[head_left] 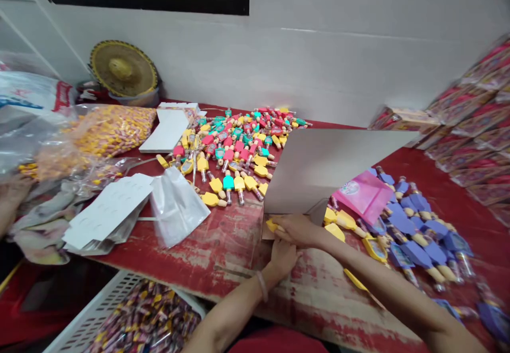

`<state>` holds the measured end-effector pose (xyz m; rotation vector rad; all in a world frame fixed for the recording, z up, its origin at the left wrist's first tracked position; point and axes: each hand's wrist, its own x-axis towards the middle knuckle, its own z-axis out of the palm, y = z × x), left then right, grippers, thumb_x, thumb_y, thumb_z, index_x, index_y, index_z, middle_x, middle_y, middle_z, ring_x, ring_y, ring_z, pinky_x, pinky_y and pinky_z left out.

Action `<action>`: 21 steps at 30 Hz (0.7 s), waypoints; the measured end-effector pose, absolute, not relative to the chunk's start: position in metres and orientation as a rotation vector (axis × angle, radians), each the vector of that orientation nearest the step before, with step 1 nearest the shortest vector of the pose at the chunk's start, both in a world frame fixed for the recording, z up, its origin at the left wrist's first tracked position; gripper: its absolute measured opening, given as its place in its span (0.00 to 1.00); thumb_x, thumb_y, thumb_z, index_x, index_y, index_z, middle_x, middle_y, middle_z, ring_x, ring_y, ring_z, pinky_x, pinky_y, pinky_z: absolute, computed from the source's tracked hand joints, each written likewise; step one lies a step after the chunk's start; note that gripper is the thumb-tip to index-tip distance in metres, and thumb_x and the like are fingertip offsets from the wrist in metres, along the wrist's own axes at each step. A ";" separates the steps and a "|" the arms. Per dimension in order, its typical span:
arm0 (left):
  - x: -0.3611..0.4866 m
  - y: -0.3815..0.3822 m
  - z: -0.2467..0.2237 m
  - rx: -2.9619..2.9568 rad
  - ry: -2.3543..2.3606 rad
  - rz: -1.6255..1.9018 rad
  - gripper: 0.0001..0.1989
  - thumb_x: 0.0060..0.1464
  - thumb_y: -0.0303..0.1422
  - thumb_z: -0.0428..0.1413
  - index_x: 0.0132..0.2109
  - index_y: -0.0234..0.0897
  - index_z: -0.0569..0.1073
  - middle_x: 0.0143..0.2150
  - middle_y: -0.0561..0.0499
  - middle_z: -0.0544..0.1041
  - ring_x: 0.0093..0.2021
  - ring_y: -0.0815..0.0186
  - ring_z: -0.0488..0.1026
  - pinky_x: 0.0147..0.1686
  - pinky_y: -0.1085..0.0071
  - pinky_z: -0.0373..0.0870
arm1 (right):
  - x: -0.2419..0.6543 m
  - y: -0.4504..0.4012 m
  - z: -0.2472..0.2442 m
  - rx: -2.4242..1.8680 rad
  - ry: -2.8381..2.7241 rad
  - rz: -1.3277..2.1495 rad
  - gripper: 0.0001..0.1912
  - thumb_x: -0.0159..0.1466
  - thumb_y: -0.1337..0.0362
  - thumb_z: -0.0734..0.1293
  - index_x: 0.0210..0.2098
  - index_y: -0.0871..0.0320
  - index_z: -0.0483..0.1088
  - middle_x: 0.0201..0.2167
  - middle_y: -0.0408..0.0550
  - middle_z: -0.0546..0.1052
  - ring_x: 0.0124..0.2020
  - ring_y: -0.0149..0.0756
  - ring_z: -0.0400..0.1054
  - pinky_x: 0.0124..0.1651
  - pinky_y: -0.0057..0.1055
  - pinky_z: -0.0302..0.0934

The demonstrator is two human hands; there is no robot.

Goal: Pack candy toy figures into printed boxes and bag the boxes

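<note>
An unfolded grey-white cardboard box (311, 167) stands on the worn red table, its tall panel and lid raised. My right hand (297, 230) reaches over the box's low front part, its fingers closed around a yellow piece (272, 225). Just below it, my left hand (283, 257) touches the front edge of the box, with its fingers curled and partly hidden under the right one; what it grips is not visible. Yellow popsicle-shaped items (334, 231) lie right of the box, beside a pink packet (366, 196) and a pile of purple ones (414, 225).
Red, green and yellow popsicle-shaped items (239, 146) spread behind. White cards (109, 209), a clear bag (177, 207) and a filled bag (113, 127) lie left. A white basket (99, 294) stands below the table edge. Wrapped packs (478, 135) are stacked right. Another person's hand (14, 196) shows far left.
</note>
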<state>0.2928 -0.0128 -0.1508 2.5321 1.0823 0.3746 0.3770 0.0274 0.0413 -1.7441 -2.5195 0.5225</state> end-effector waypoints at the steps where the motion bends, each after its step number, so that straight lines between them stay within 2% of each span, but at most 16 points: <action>1: 0.292 -0.012 -0.150 2.538 1.064 0.389 0.29 0.63 0.44 0.57 0.66 0.36 0.69 0.63 0.36 0.73 0.66 0.45 0.67 0.66 0.48 0.62 | 0.373 0.039 0.045 -1.820 -2.455 0.586 0.15 0.69 0.60 0.62 0.42 0.57 0.80 0.39 0.53 0.82 0.37 0.40 0.74 0.41 0.30 0.62; 4: 0.293 -0.009 -0.146 2.578 1.006 0.454 0.39 0.60 0.47 0.58 0.72 0.35 0.58 0.72 0.36 0.61 0.73 0.46 0.55 0.70 0.43 0.54 | 0.356 0.073 0.049 -2.055 -2.236 0.681 0.15 0.66 0.65 0.62 0.34 0.63 0.80 0.35 0.57 0.82 0.32 0.38 0.72 0.35 0.28 0.58; 5: 0.293 -0.009 -0.145 2.575 0.996 0.476 0.40 0.59 0.47 0.59 0.72 0.33 0.58 0.72 0.35 0.60 0.74 0.46 0.53 0.70 0.42 0.53 | 0.351 0.080 0.047 -2.100 -2.182 0.674 0.14 0.65 0.66 0.62 0.32 0.64 0.79 0.34 0.59 0.81 0.32 0.38 0.72 0.34 0.28 0.57; 7: 0.291 -0.009 -0.138 2.511 0.972 0.521 0.36 0.59 0.46 0.60 0.68 0.32 0.64 0.70 0.34 0.65 0.72 0.44 0.57 0.69 0.42 0.55 | 0.346 0.077 0.041 -2.110 -2.129 0.655 0.14 0.65 0.64 0.62 0.34 0.65 0.79 0.35 0.58 0.81 0.34 0.38 0.72 0.34 0.28 0.57; 10: 0.269 -0.012 -0.116 2.262 0.883 0.638 0.17 0.64 0.40 0.54 0.54 0.36 0.76 0.54 0.39 0.79 0.58 0.50 0.74 0.61 0.51 0.68 | 0.365 0.042 0.024 -2.010 -1.909 0.650 0.18 0.68 0.56 0.63 0.49 0.61 0.75 0.37 0.51 0.81 0.37 0.38 0.73 0.36 0.27 0.59; 11: 0.256 -0.010 -0.106 2.152 0.870 0.708 0.13 0.66 0.37 0.51 0.49 0.38 0.77 0.48 0.42 0.81 0.51 0.55 0.77 0.55 0.56 0.72 | 0.380 0.027 0.018 -1.968 -1.807 0.632 0.20 0.68 0.54 0.63 0.53 0.60 0.72 0.37 0.49 0.81 0.37 0.39 0.74 0.37 0.28 0.60; 12: 0.242 -0.006 -0.095 2.023 0.936 0.830 0.14 0.68 0.37 0.48 0.45 0.40 0.77 0.42 0.44 0.81 0.45 0.58 0.78 0.50 0.60 0.74 | 0.399 0.012 0.011 -1.953 -1.697 0.588 0.21 0.69 0.53 0.62 0.55 0.59 0.70 0.36 0.49 0.80 0.37 0.39 0.74 0.38 0.29 0.61; 14: 0.218 0.011 -0.070 1.771 1.138 1.138 0.13 0.67 0.41 0.49 0.47 0.40 0.74 0.43 0.44 0.78 0.45 0.58 0.76 0.49 0.61 0.73 | 0.445 -0.011 0.000 -2.057 -1.496 0.413 0.19 0.72 0.57 0.58 0.54 0.62 0.70 0.37 0.52 0.80 0.38 0.41 0.74 0.40 0.31 0.62; 16: 0.208 0.037 -0.045 1.496 1.278 1.382 0.19 0.63 0.45 0.55 0.55 0.39 0.69 0.52 0.42 0.75 0.53 0.57 0.73 0.54 0.60 0.70 | 0.490 -0.021 -0.012 -2.303 -1.319 0.188 0.20 0.72 0.62 0.56 0.56 0.66 0.68 0.44 0.60 0.79 0.42 0.44 0.74 0.44 0.34 0.61; 18: 0.215 0.063 -0.024 1.354 1.184 1.380 0.26 0.58 0.48 0.59 0.58 0.40 0.66 0.57 0.41 0.72 0.58 0.56 0.70 0.56 0.61 0.70 | 0.521 -0.020 -0.026 -2.498 -1.355 0.130 0.22 0.70 0.64 0.60 0.61 0.68 0.65 0.50 0.66 0.76 0.48 0.48 0.72 0.49 0.37 0.60; 21: 0.236 0.087 -0.011 1.243 0.943 1.135 0.29 0.52 0.51 0.62 0.54 0.38 0.69 0.50 0.42 0.77 0.49 0.57 0.75 0.44 0.64 0.76 | 0.538 -0.020 -0.046 -2.558 -1.562 0.211 0.28 0.67 0.65 0.64 0.66 0.64 0.63 0.50 0.66 0.77 0.51 0.52 0.71 0.52 0.40 0.58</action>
